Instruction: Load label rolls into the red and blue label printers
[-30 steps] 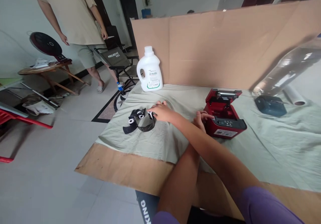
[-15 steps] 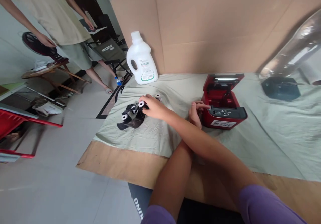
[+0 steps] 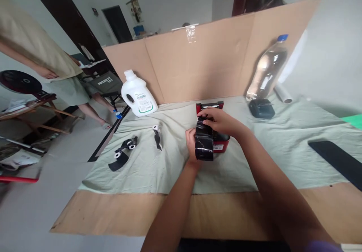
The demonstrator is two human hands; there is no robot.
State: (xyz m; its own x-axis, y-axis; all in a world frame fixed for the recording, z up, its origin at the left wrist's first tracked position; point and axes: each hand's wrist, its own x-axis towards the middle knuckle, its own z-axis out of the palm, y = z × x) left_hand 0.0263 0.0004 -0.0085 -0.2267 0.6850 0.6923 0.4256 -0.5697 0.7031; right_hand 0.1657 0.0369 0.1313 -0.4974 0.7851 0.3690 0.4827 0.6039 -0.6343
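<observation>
Head view: both hands met at the red printer (image 3: 219, 145), mid-table.
Left hand (image 3: 191, 145): gripped the black ribbon (image 3: 204, 146) from the left.
Right hand (image 3: 220, 121): pinched the ribbon's top, over the printer.

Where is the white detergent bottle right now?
In the head view the white detergent bottle stands at the table's far left, against the cardboard screen, left of the red printer.

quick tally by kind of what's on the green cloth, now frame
Black ribbon rolls: 3 — one held over the red printer by left hand and right hand, at; two loose at and
Bottles: 2 — white jug, clear bottle
Printers: 2, counting the dark one
Total: 7
</observation>
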